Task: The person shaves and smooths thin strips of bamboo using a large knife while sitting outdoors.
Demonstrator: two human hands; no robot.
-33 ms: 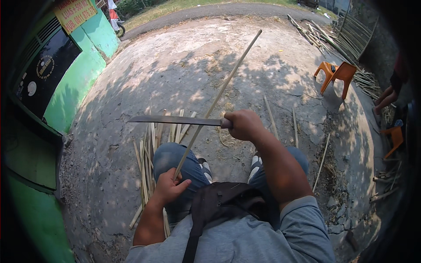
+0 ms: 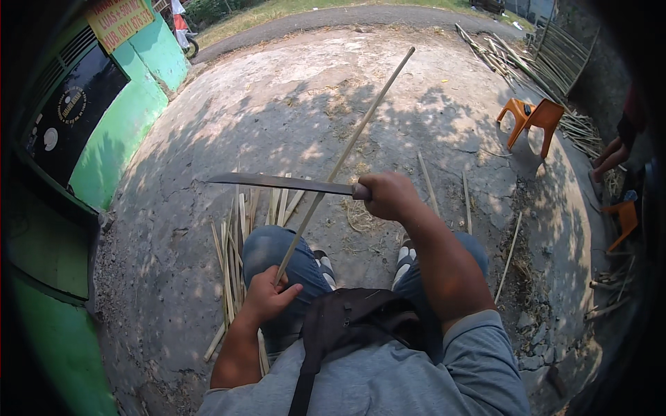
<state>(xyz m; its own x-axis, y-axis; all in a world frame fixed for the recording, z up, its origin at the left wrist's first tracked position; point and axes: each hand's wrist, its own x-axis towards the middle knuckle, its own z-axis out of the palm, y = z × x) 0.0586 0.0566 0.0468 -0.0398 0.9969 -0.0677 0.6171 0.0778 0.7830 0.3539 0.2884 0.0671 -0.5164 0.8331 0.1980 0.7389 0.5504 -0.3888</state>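
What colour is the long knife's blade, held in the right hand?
Dark grey; the blade shows best in the head view.

Cracked grey concrete ground (image 2: 163, 184) at centre-left leaves room to pass; at mid-frame a long dark steel blade (image 2: 277, 182) crosses a slender pale bamboo strip (image 2: 359, 132), barring the way, and loose cream bamboo pieces (image 2: 227, 277) clutter the space below left.

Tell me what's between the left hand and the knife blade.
Head view: the lower stretch of the tan stick, with the left knee in jeans behind it.
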